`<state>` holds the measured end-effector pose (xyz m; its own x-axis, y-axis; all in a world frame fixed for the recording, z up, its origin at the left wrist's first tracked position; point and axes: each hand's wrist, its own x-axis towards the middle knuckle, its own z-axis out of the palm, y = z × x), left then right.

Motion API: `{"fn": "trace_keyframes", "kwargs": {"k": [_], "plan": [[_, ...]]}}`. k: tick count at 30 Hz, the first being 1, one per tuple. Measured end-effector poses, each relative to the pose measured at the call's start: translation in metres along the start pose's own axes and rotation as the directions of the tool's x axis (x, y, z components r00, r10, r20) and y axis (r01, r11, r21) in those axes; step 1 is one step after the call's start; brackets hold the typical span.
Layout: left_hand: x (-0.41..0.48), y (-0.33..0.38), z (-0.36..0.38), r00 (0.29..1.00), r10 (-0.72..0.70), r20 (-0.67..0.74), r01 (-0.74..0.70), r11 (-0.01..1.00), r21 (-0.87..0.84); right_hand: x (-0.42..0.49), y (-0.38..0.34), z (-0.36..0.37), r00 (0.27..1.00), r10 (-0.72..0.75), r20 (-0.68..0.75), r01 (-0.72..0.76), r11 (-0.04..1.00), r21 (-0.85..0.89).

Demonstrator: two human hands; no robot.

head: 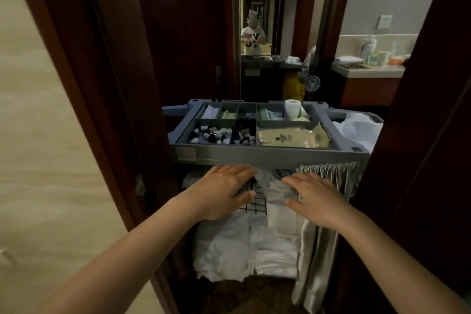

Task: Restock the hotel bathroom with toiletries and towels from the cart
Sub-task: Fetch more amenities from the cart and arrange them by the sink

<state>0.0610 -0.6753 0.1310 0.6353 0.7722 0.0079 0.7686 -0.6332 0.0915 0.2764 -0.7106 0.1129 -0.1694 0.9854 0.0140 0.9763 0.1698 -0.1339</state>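
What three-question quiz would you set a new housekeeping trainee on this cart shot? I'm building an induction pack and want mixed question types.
1. True or false: the toilet roll stands in the tray's front row, nearest the person.
2. Which hand rests on the folded linen under the tray? A) left hand B) right hand C) neither
3. Fill in: the small bottles lie in the tray's front ____ compartment, as the camera sees it.

Key
1. False: it stands in the back row, towards the right.
2. B: the right hand lies on the linen; the left is over the wire basket.
3. Left.
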Motion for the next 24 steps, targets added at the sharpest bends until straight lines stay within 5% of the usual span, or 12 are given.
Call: {"fn": "trace_keyframes", "kwargs": {"k": [24], "plan": [[0.320,-0.102,0.030,0.995,-0.088,0.045,0.093,0.988,-0.125,0.288,0.168,0.008,0.998,-0.035,0.043,0.029,0.991,0.134]]}}
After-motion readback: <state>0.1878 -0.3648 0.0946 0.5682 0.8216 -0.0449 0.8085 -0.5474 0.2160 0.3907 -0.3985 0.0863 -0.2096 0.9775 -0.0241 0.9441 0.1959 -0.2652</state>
